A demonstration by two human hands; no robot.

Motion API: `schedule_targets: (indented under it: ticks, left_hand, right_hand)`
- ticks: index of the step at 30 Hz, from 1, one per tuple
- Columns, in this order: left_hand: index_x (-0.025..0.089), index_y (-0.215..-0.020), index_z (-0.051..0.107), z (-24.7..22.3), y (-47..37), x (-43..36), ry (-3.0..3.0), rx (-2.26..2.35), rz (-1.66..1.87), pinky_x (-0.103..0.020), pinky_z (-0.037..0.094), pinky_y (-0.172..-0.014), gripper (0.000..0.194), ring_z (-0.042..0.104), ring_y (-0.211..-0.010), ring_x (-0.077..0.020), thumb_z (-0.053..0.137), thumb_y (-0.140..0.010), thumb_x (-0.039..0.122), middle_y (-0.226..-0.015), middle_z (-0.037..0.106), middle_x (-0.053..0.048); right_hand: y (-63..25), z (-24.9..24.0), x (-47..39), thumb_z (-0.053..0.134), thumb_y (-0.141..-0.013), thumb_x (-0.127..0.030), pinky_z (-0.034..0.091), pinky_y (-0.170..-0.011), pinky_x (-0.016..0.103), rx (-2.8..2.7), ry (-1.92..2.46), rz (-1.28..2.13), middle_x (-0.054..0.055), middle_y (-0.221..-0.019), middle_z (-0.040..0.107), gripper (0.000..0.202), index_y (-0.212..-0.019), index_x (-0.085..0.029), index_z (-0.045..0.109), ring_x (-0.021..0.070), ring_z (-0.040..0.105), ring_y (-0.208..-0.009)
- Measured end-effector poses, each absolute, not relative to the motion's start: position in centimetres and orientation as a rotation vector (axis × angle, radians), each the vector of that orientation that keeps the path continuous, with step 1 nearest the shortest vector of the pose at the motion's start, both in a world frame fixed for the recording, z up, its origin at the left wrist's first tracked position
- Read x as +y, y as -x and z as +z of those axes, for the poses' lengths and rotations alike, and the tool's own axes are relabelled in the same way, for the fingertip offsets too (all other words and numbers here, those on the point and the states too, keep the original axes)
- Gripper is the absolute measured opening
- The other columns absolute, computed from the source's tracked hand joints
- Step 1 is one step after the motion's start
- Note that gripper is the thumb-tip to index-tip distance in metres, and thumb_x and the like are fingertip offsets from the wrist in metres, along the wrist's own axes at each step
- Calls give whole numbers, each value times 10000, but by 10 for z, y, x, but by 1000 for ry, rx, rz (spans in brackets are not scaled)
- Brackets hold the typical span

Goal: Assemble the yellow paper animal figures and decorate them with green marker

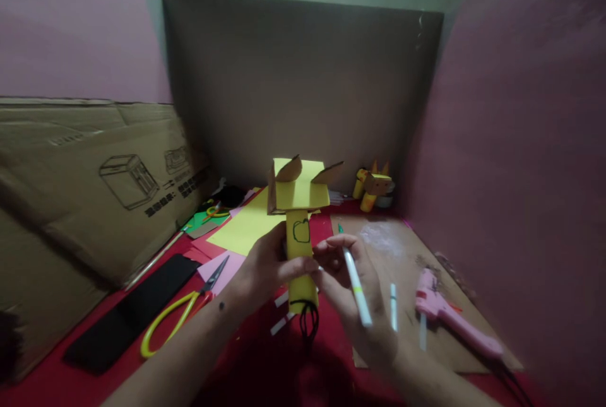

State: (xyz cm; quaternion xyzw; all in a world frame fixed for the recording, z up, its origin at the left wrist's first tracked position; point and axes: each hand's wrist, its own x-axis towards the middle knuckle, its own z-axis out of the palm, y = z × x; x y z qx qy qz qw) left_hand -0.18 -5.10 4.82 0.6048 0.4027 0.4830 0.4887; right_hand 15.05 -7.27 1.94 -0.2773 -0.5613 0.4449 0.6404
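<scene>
Between my hands is a yellow paper-and-cardboard animal figure [299, 230], with a boxy head, two brown cardboard ears and a tube body. A dark green outline is drawn on the tube, and black cord loops hang from its near end. My left hand [265, 262] is closed around the tube, its thumb lying across the top. A white marker [356, 284] with a green tip and a yellow-green band rests in my right hand [360, 287]. That hand's fingertips are close to the tube's right side; whether they touch it I cannot tell.
Scissors [175, 322] with yellow and red handles and a black phone-like slab [132, 312] lie left on the red cloth. Yellow paper sheets [246, 224] spread behind. A pink glue gun [454, 318] and another marker [393, 306] rest on cardboard [379, 255] at right. A similar figure [374, 186] stands behind.
</scene>
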Motion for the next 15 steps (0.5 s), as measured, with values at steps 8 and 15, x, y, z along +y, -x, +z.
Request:
schedule_targets:
  ticks: [8, 15]
  left_hand:
    - [137, -986, 582, 45, 0, -47, -1563, 1054, 1162, -296, 517, -664, 424, 630, -790, -199, 789, -665, 321, -868, 690, -49]
    - [146, -988, 574, 41, 0, -50, -1594, 1072, 1166, -284, 521, -639, 434, 625, -765, -192, 785, -661, 337, -860, 686, -41]
  right_hand:
    - [-167, 24, -71, 551, -949, -257, 544, -749, 276, -1418, 522, 652, -15, -902, 708, 217, -1054, -347, 719, 142, 671, -849]
    - [-150, 27, -74, 647, -862, -245, 474, -500, 240, -1305, 568, 808, 15, -845, 661, 61, -922, -235, 642, 134, 611, -642]
